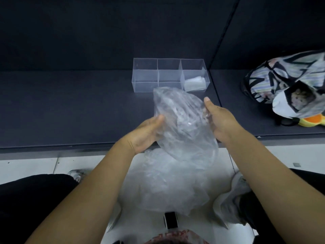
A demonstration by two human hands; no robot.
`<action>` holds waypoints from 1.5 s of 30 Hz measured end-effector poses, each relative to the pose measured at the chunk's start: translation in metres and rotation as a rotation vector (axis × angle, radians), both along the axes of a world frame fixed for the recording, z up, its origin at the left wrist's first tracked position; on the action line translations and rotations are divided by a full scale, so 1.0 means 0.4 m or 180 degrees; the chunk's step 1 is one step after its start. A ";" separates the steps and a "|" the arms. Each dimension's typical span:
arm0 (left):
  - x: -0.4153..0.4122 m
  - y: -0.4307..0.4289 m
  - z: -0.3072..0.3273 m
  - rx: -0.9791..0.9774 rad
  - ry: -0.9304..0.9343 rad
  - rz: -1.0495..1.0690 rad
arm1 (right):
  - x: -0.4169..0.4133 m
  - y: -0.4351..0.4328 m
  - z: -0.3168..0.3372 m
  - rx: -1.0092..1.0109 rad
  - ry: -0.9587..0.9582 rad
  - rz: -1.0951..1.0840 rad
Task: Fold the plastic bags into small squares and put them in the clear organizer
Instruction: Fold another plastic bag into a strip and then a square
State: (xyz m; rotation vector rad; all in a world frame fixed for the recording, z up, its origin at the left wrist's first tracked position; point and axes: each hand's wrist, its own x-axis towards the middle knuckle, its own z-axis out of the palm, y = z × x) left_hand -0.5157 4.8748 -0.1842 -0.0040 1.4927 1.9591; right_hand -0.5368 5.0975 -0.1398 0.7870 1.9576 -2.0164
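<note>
The crumpled bag point(182, 124) I'm holding sits mid-frame, clear, puffed up and wrinkled, gripped between my left hand point(146, 132) and my right hand point(219, 118). Below it, in the lower middle, lies a loose pile of clear bags point(168, 187), unfolded. The clear organizer point(145, 87) stands upright just above centre, three compartments in a row. Its right-hand compartment holds a folded bag point(194, 83), a flat whitish square.

left grip point(146, 132), right grip point(219, 118) raised, palms inward, holding plastic bag point(184, 124)
</note>
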 end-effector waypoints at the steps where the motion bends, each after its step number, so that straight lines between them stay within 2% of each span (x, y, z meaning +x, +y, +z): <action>1: 0.005 0.011 0.006 -0.0138 -0.0010 0.0100 | -0.003 -0.001 0.002 -0.0135 -0.0219 -0.0140; 3: 0.009 0.019 0.009 -0.0217 -0.0142 0.0503 | -0.007 0.007 -0.005 -0.0213 -0.0511 -0.0322; 6: 0.006 0.005 0.007 0.0042 -0.0575 0.1233 | -0.001 0.042 -0.020 -0.0027 -0.0755 -0.0471; 8: 0.003 -0.009 0.000 0.0244 -0.0729 0.1484 | 0.008 0.066 -0.032 0.0339 -0.0784 -0.0439; 10: 0.004 -0.017 -0.001 0.0224 -0.0734 0.1578 | 0.021 0.081 -0.051 0.0912 -0.0413 -0.0315; 12: 0.007 -0.017 -0.003 0.0115 -0.0741 0.1571 | 0.043 0.078 -0.056 0.1051 0.0097 0.0104; 14: 0.013 -0.015 -0.011 -0.0073 -0.0794 0.1556 | 0.064 0.058 -0.051 0.0617 0.0027 0.0899; 16: 0.020 -0.017 -0.023 -0.0280 -0.0909 0.1512 | 0.075 0.041 -0.064 0.0130 -0.0108 0.1395; 19: 0.032 -0.032 -0.038 -0.0556 -0.0992 0.1382 | 0.083 0.022 -0.086 0.0300 -0.0134 0.1736; 21: 0.033 -0.046 -0.048 -0.0614 -0.0911 0.1492 | 0.085 0.028 -0.094 0.0457 -0.0081 0.1584; 23: 0.029 -0.066 -0.062 -0.0769 -0.0884 0.1829 | 0.086 0.043 -0.087 0.0390 0.0024 0.1128; 26: 0.019 -0.104 -0.085 -0.0979 -0.1192 0.2466 | 0.085 0.065 -0.060 0.0387 0.0139 0.0545; 27: 0.017 -0.114 -0.087 -0.1216 -0.1301 0.2620 | 0.085 0.067 -0.050 0.0383 0.0176 0.0446; 29: 0.011 -0.121 -0.089 -0.2328 -0.1201 0.2712 | 0.087 0.063 -0.032 0.0351 0.0318 0.0356; 30: 0.009 -0.116 -0.085 -0.2842 -0.0843 0.2767 | 0.087 0.057 -0.024 0.0324 0.0403 0.0368; 31: 0.010 -0.105 -0.071 -0.3080 -0.0244 0.2774 | 0.088 0.050 -0.017 0.0285 0.0481 0.0396; 33: 0.014 -0.067 -0.020 -0.2677 0.1009 0.2213 | 0.087 0.037 -0.012 0.0165 0.0640 0.0470; 34: 0.013 -0.040 0.003 -0.2360 0.1322 0.1763 | 0.086 0.030 -0.011 0.0137 0.0714 0.0540; 35: 0.012 -0.010 0.022 -0.2102 0.1386 0.1334 | 0.087 0.023 -0.008 0.0135 0.0768 0.0625; 37: 0.004 0.033 0.042 -0.1771 0.1174 0.0979 | 0.092 0.013 -0.001 0.0169 0.0776 0.0806; 41: -0.013 0.044 0.017 -0.1485 0.0749 0.1734 | 0.096 0.037 0.003 0.0250 0.0523 0.1053; 43: -0.008 0.021 0.005 -0.1440 0.0625 0.1982 | 0.092 0.066 -0.003 0.0390 0.0368 0.0958; 45: -0.007 -0.005 0.005 -0.1300 0.0438 0.2176 | 0.084 0.099 -0.011 0.0502 0.0492 0.0769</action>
